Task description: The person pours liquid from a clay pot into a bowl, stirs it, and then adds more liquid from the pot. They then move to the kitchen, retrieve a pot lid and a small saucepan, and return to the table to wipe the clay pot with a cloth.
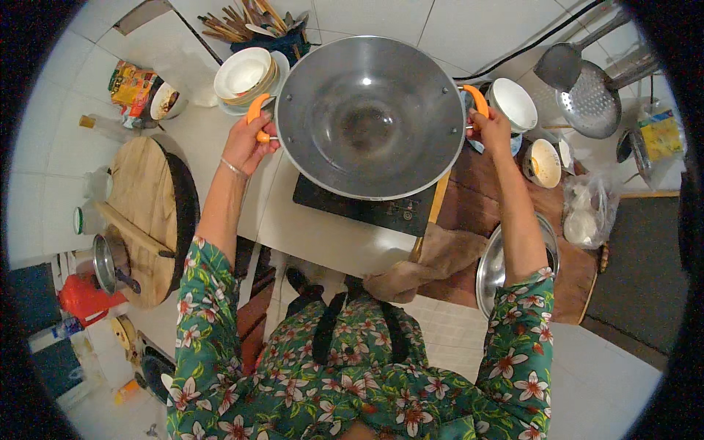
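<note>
A large grey wok (369,118) with two orange handles lies between my hands, over a black induction cooktop (360,209). Its inside holds no food and has a darker patch at the bottom. My left hand (250,140) grips the left handle, and my right hand (490,131) grips the right one. Whether the wok's base touches the cooktop is hidden beneath it. A brown cloth (429,258) hangs over the counter edge below the cooktop's right corner.
Stacked bowls (245,74) and a holder of chopsticks stand back left. A round wooden chopping board (143,220) leans at left with a rolling pin across it. White bowls (514,104), a metal lid (489,269) and a plastic bag (587,214) are at right. A skimmer (591,102) hangs back right.
</note>
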The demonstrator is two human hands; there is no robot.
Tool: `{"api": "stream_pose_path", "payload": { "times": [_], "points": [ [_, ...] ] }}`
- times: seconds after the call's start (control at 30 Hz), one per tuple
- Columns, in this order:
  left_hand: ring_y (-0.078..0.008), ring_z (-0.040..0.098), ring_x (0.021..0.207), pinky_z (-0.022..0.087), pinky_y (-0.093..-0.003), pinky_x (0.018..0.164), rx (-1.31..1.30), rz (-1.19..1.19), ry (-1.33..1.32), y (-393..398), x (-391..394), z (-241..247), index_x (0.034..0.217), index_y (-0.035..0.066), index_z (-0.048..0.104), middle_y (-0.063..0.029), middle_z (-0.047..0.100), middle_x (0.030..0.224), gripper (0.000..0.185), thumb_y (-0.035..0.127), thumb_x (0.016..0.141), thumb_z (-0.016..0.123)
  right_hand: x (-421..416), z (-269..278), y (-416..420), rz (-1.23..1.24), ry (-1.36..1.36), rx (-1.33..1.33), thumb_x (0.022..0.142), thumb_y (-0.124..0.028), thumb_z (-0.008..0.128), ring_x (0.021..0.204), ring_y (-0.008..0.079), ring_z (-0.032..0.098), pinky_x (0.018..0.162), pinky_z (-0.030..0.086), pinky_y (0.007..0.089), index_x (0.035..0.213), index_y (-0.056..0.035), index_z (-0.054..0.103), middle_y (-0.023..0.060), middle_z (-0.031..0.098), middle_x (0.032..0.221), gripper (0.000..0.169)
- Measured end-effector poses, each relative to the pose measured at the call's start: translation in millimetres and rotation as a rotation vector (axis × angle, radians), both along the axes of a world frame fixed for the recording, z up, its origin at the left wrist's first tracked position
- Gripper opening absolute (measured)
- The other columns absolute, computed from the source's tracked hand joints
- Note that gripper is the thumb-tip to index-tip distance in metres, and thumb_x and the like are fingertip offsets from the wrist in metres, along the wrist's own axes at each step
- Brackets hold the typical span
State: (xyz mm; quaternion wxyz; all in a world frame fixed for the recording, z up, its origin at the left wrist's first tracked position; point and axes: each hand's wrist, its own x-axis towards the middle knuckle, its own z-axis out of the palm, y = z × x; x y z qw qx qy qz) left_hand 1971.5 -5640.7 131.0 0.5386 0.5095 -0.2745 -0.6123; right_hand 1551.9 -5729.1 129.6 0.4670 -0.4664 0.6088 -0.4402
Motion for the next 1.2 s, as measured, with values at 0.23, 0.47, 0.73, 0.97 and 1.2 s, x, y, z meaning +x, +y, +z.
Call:
{"api": "stream_pose_path", "payload": {
  "times": [0.23, 0.47, 0.73, 0.97, 1.2],
  "points": [
    [-0.0157, 0.055, 0.054, 0.05, -0.0251, 0.049, -0.076, -0.015, 0.038, -51.5, 14.6, -2.2, 0.092, 0.002, 0.049, -0.0086, 0.057, 0.071, 0.012, 0.011, 0.084, 0.05, -53.2, -0.1, 39.6, 0.117, 0.397, -0.151, 0.083, -0.024, 0.054, 0.073, 0.0186, 0.056, 0.065, 0.047, 0.0313, 0.115, -0.0019, 0.046, 0.0102, 0.058, 0.085, 0.039],
    [-0.0176, 0.058, 0.06, 0.051, -0.0274, 0.054, -0.078, 0.017, -0.025, -60.3, 4.8, 3.7, 0.091, 0.001, 0.049, -0.0097, 0.057, 0.077, 0.016, 0.015, 0.085, 0.049, -198.9, 5.1, 203.1, 0.249, 1.515, 0.182, 0.079, -0.019, 0.055, 0.1, 0.0381, 0.047, 0.086, 0.038, 0.0424, 0.112, -0.0042, 0.047, 0.0199, 0.049, 0.109, 0.037],
    [-0.0224, 0.059, 0.066, 0.051, -0.0339, 0.062, 0.015, 0.132, 0.024, 21.6, -14.5, -26.5, 0.095, 0.0, 0.049, -0.0144, 0.057, 0.086, 0.022, 0.018, 0.083, 0.05, -247.3, -38.3, 246.5, 0.08, 1.411, -0.049, 0.078, -0.017, 0.052, 0.093, 0.0347, 0.049, 0.081, 0.04, 0.0404, 0.106, -0.0019, 0.053, 0.02, 0.049, 0.103, 0.031],
    [-0.0221, 0.059, 0.069, 0.049, -0.0316, 0.062, 0.165, 0.065, 0.021, 102.8, -21.8, -48.8, 0.098, 0.0, 0.05, -0.013, 0.058, 0.083, 0.022, 0.016, 0.084, 0.05, -250.0, -20.2, 253.4, 0.022, 1.235, 0.227, 0.079, -0.02, 0.055, 0.097, 0.0354, 0.049, 0.077, 0.041, 0.042, 0.108, -0.0031, 0.052, 0.0192, 0.052, 0.105, 0.034],
    [-0.0215, 0.059, 0.068, 0.049, -0.031, 0.058, 0.279, 0.122, 0.085, 170.5, -7.3, -84.5, 0.099, 0.003, 0.048, -0.0113, 0.059, 0.08, 0.02, 0.016, 0.084, 0.052, -151.5, 112.9, 223.4, 0.028, 1.066, -0.216, 0.081, -0.021, 0.052, 0.089, 0.0311, 0.051, 0.078, 0.039, 0.0364, 0.099, -0.0024, 0.055, 0.0156, 0.053, 0.092, 0.027]
  ]
}}
